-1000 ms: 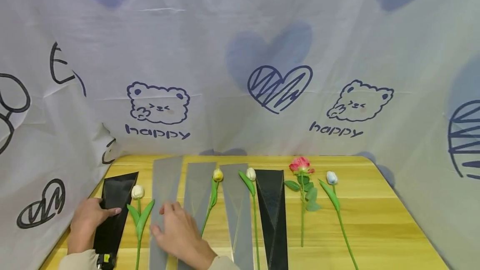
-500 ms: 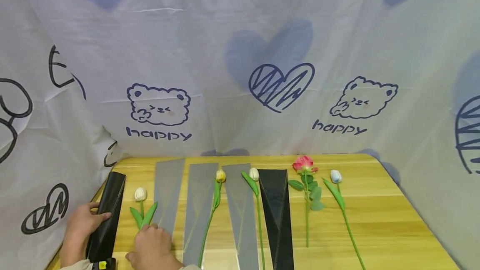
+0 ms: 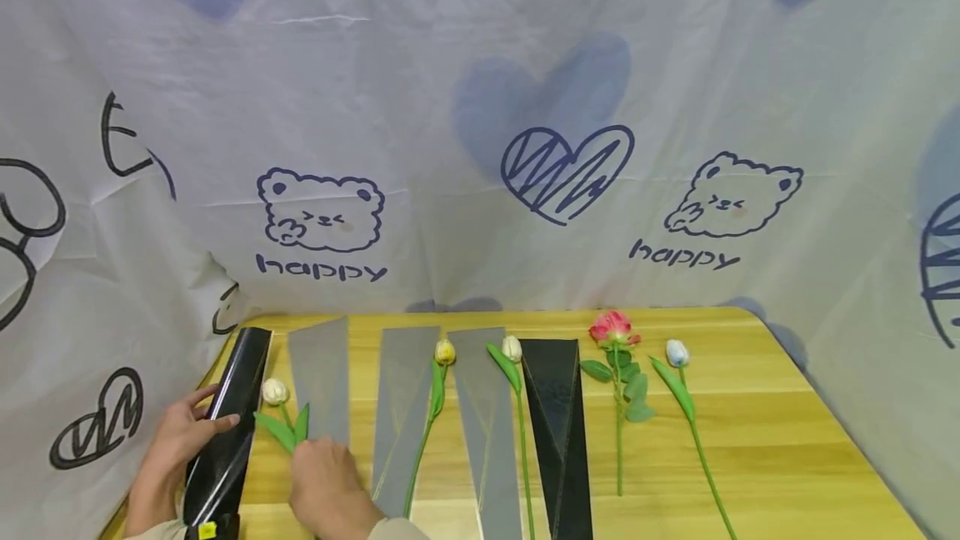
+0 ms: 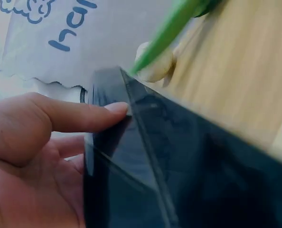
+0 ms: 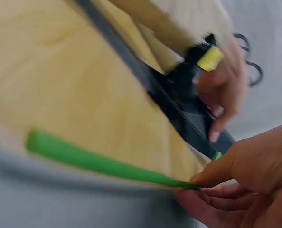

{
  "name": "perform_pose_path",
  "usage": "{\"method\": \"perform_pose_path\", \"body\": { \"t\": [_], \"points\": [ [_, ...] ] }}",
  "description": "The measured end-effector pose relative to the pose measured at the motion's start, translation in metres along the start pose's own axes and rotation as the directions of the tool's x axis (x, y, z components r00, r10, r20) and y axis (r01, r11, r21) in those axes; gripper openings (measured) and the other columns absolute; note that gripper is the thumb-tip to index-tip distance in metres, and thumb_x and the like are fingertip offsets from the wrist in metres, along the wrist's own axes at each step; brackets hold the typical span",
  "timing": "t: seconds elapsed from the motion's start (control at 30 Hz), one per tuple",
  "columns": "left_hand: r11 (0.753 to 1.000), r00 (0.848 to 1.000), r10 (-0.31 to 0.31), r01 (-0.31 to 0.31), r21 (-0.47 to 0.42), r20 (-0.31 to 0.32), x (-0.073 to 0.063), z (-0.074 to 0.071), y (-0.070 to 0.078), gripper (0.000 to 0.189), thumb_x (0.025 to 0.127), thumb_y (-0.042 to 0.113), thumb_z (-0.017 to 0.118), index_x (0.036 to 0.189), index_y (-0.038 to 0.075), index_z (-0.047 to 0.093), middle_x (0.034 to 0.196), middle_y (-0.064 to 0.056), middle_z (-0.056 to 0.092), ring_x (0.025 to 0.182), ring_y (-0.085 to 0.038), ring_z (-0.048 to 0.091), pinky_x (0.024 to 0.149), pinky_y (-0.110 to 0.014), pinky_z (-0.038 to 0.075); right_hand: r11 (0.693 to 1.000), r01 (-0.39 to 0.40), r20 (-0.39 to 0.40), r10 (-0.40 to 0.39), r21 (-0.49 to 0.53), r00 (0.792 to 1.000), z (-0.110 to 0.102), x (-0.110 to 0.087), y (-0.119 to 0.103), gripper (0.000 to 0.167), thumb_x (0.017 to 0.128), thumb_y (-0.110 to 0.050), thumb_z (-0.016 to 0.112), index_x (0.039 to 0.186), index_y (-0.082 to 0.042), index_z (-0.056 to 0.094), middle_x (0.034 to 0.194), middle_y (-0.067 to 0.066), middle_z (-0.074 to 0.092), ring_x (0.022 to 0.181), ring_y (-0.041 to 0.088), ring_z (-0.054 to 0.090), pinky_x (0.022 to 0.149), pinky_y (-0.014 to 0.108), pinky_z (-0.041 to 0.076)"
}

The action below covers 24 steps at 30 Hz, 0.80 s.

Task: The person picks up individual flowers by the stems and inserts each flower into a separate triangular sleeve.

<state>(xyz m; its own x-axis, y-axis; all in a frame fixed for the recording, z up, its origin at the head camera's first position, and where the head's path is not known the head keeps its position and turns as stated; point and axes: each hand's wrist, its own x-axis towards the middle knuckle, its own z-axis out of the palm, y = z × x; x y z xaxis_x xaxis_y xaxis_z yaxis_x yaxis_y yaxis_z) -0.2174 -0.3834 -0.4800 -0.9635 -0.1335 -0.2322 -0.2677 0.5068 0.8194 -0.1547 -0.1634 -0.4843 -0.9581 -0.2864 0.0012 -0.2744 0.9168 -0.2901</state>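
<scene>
At the table's left end my left hand grips the edge of a black flower-wrapping sleeve, its thumb lying over the sleeve's trimmed seam in the left wrist view. The sleeve bulges into a rounded, shiny shape. Just to its right, my right hand pinches the green stem of a white artificial tulip between thumb and fingers. The tulip's white head leans left, close beside the sleeve's upper part, and its two green leaves spread below. Most of the stem is hidden by the right hand in the head view.
Flat grey sleeves and another black sleeve lie in a row. A yellow tulip and a second white tulip rest among them. Farther right lie a pink rose and a blue tulip. A printed cloth hangs behind.
The right hand went from bare over a grey sleeve to pinching the tulip's stem, and the tulip now tilts left. The black sleeve went from flat to rounded. The leftmost grey sleeve shifted left.
</scene>
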Motion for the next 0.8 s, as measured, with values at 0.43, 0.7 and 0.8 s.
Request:
{"method": "perform_pose_path", "body": {
  "t": [0.43,0.7,0.8],
  "points": [
    [0.95,0.994,0.081,-0.057,-0.306,0.067,-0.006,0.04,0.053,0.084,0.094,0.001,0.071,0.156,-0.015,0.017,0.126,-0.012,0.064,0.084,-0.003,0.066,0.074,-0.025,0.058,0.901,0.061,-0.229,0.044,0.431,0.972,-0.061,-0.007,0.109,0.016,0.093,-0.003,0.073,0.08,-0.004,0.063,0.065,0.002,0.059,0.053,0.012,0.054,0.045,0.022,0.042],
    [0.93,0.97,0.186,-0.123,-0.346,0.158,-0.01,0.088,0.094,0.067,0.09,0.001,0.076,0.145,-0.016,0.042,0.109,-0.011,0.072,0.082,-0.012,0.068,0.075,-0.028,0.059,0.898,0.094,-0.313,0.05,0.431,0.949,-0.087,-0.013,0.182,0.005,0.095,-0.002,0.07,0.091,-0.001,0.068,0.077,0.007,0.068,0.059,0.01,0.059,0.053,0.023,0.048],
    [0.905,0.963,0.205,-0.119,-0.409,0.174,-0.009,0.11,0.105,0.059,0.089,0.0,0.076,0.139,-0.015,0.049,0.1,-0.006,0.071,0.081,-0.013,0.065,0.074,-0.027,0.057,0.901,0.112,-0.343,0.043,0.419,0.938,-0.097,-0.018,0.21,0.004,0.097,-0.001,0.068,0.095,0.002,0.068,0.079,0.009,0.069,0.058,0.01,0.059,0.051,0.023,0.048]
  ]
}}
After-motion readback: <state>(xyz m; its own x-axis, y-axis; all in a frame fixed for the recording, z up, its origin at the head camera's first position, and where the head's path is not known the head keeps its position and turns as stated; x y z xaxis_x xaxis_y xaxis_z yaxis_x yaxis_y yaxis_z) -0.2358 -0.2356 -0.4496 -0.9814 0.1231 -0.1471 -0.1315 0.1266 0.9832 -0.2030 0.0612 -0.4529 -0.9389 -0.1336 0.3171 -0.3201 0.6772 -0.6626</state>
